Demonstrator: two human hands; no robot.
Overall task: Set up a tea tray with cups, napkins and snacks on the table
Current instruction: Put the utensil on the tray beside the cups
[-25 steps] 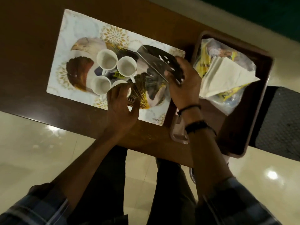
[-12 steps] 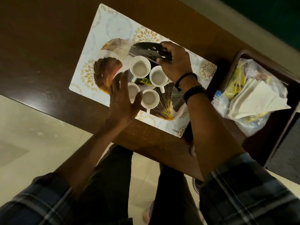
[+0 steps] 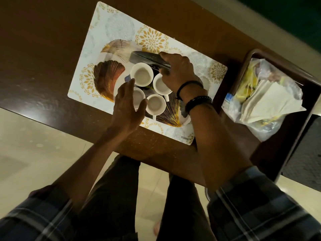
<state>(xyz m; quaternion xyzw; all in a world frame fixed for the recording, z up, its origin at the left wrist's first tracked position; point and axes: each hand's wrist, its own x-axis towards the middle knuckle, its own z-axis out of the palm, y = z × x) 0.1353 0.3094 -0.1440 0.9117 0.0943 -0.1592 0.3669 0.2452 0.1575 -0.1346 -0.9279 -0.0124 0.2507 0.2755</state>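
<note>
Four white cups (image 3: 142,75) stand clustered at the middle of the patterned mat (image 3: 119,28) on the dark wooden table (image 3: 34,49), as your right hand (image 3: 177,70) brings a dark metal napkin holder (image 3: 147,58) in over their far side. That hand is clamped on the holder's near end, thumb below and fingers over the top, with the holder tilted and not clearly resting on the mat. Your left hand (image 3: 127,105) hangs spread and flat over the near-left cup (image 3: 138,97), its thumb close to the near-right cup (image 3: 155,103); whether it touches either one cannot be told. It holds nothing.

The brown tray (image 3: 243,66) waits beyond the mat's right edge, on the table's right end, and already carries the white paper napkins (image 3: 271,101) lying on clear snack packets (image 3: 257,70).

The step in hand looks like placing the holder behind the cups. Bring it down level toward the mat's far edge, clear of the far-left cup rim it now overlaps in the view, and let your left hand steady the cluster rather than nudge it. The cups stand packed together with their handles turned outward, so a knock to one will likely shift its neighbours. Release only once the holder's base sits flat. The cups and holder are not yet on the tray.
</note>
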